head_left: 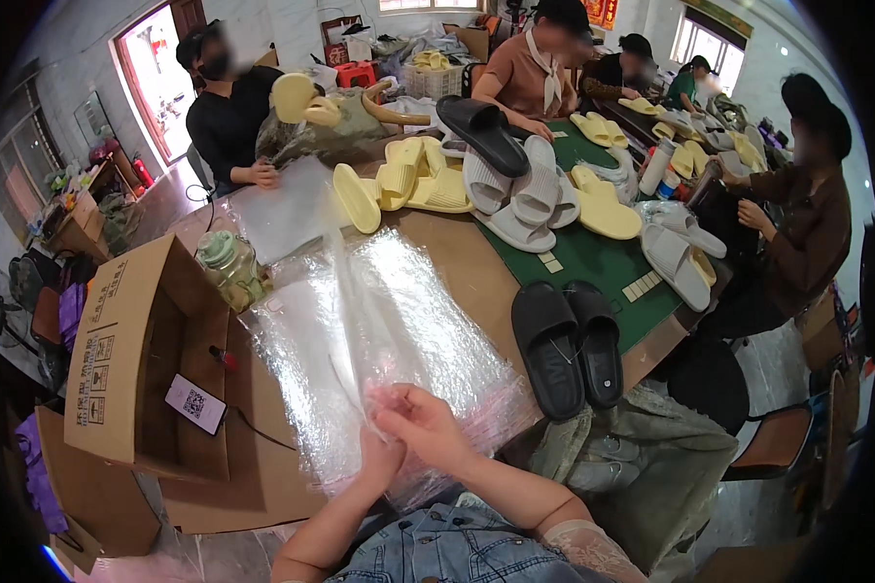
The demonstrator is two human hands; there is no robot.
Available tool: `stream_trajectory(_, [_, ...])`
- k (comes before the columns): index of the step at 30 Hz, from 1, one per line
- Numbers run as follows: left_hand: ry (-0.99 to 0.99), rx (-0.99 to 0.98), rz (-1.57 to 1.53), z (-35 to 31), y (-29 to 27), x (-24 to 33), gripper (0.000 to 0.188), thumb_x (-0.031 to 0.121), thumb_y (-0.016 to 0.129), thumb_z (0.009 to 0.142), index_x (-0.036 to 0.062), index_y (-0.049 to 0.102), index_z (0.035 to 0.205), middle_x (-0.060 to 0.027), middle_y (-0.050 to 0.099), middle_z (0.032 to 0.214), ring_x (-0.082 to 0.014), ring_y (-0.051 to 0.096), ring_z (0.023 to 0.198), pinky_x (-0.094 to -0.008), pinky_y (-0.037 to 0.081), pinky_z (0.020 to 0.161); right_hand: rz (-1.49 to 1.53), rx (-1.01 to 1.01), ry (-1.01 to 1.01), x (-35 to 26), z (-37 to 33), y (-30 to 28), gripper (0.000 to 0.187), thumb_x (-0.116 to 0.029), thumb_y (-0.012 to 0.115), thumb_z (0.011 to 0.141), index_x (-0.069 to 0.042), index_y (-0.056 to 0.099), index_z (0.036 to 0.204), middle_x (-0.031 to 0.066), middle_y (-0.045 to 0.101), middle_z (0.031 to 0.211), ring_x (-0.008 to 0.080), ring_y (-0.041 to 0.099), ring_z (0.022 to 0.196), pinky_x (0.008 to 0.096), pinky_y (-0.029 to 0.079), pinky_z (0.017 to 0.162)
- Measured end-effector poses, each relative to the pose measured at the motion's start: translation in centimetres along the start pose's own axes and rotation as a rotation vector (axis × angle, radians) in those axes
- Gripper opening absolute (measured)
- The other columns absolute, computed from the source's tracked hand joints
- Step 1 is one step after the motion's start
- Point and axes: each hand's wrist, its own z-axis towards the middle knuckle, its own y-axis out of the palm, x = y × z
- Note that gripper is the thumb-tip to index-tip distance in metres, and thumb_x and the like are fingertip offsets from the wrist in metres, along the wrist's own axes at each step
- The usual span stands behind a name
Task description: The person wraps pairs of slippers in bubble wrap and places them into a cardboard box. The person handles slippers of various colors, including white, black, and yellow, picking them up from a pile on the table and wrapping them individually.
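A stack of clear plastic bags (379, 321) lies on the table in front of me. My left hand (379, 457) and my right hand (426, 428) meet at its near edge, both pinching the rim of the top bag. To the right, a pair of black slide sandals (566, 342) rests side by side near the table edge, untouched by either hand.
An open cardboard box (131, 355) stands at my left with a small card and a plastic jar (228, 267) beside it. Yellow (408, 180), grey (525, 199) and black sandals pile farther back on a green mat (593, 257). Several people sit around the table.
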Motion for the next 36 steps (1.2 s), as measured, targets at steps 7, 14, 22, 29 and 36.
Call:
stream_trajectory(7, [-0.396,0.297,-0.456,-0.4,-2.7,-2.8,0.044,0.034,0.056,0.105,-0.0007,0.057,0.132,-0.0093,0.06,0.123,-0.0174,0.057,0.114,-0.0319,0.051,0.092,-0.277,0.251,-0.032,2.8,-3.6,-8.0,0.018,-0.006,0.064,0.099,-0.001,0.067,0.116,0.0003,0.067,0.1,0.0051,0.059,0.089,0.021,0.047,0.079])
stream_trajectory(14, [-0.296,0.19,-0.583,0.3,-3.6,3.8,0.053,0.033,0.05,0.107,0.0005,0.046,0.148,-0.0103,0.055,0.139,-0.0211,0.057,0.119,-0.0356,0.046,0.104,-0.254,0.212,-0.036,1.1,-5.1,-9.9,0.024,-0.013,0.06,0.103,0.0,0.064,0.123,0.0034,0.068,0.109,0.0088,0.061,0.097,0.0234,0.048,0.084])
stream_trajectory(22, [0.064,-0.107,-0.941,-1.5,-4.5,10.6,0.057,0.035,0.039,0.108,0.0113,0.028,0.159,-0.0163,0.038,0.157,-0.0314,0.041,0.142,-0.0488,0.035,0.116,0.398,-0.181,0.526,3.8,-1.5,-6.2,0.086,-0.067,0.04,0.101,-0.003,0.029,0.157,0.0141,0.044,0.152,0.0259,0.043,0.14,0.043,0.037,0.115])
stream_trajectory(29, [-0.139,0.053,-0.944,-5.7,-5.0,3.4,0.059,0.042,0.038,0.109,0.0097,0.028,0.157,-0.0174,0.039,0.157,-0.033,0.043,0.141,-0.0498,0.037,0.116,0.2,-0.274,0.193,-3.5,5.4,-4.1,0.081,-0.027,0.07,0.091,-0.001,0.03,0.157,0.016,0.043,0.155,0.0273,0.045,0.14,0.0423,0.039,0.115])
stream_trajectory(36, [-0.912,-0.563,-0.646,-7.2,-3.7,2.9,0.047,0.036,0.045,0.109,0.0055,0.051,0.144,-0.0152,0.06,0.138,-0.0275,0.06,0.125,-0.0423,0.047,0.109,-0.334,-0.311,0.173,-5.8,10.7,-6.1,0.089,0.001,0.071,0.082,-0.007,0.027,0.159,0.0131,0.061,0.133,0.0157,0.067,0.099,0.0277,0.054,0.075])
